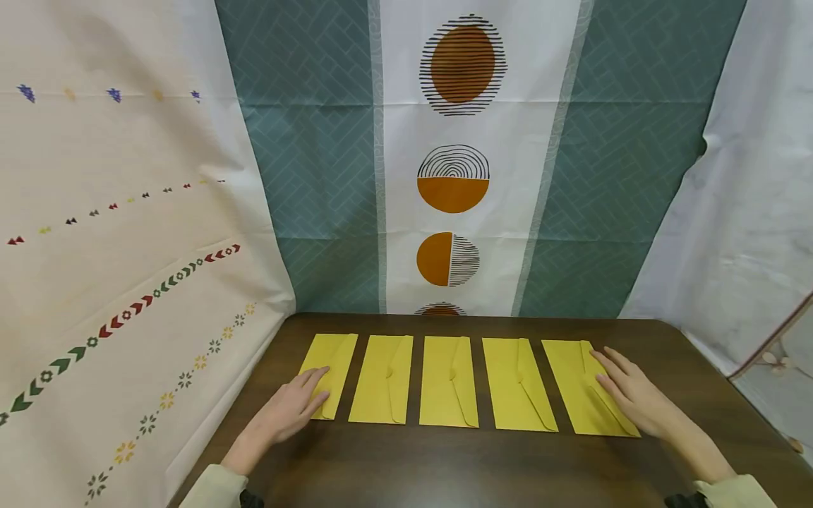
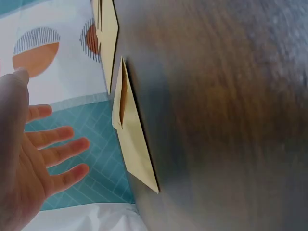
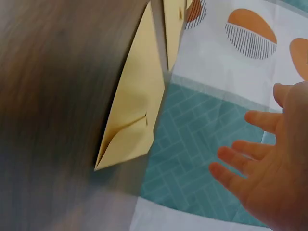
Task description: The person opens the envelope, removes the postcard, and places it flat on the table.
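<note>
Several yellow envelopes lie in a row across the dark wooden table, among them a middle envelope point(image 1: 438, 381), their flaps along the right side. Over the leftmost envelope point(image 1: 330, 353) is my left hand point(image 1: 288, 409), fingers spread and relaxed. My right hand point(image 1: 638, 395) extends over the right edge of the rightmost envelope point(image 1: 568, 388). Both wrist views show the hands raised above the tabletop with nothing held: the left hand point(image 2: 36, 163) faces an envelope point(image 2: 134, 149) with a slightly lifted flap, and the right hand point(image 3: 262, 168) is apart from another envelope point(image 3: 134, 91).
The brown table point(image 1: 432, 466) has its far edge against a green and white patterned cloth point(image 1: 305, 176). A cream printed cloth point(image 1: 95, 282) hangs on the left and a white cloth point(image 1: 749, 233) on the right.
</note>
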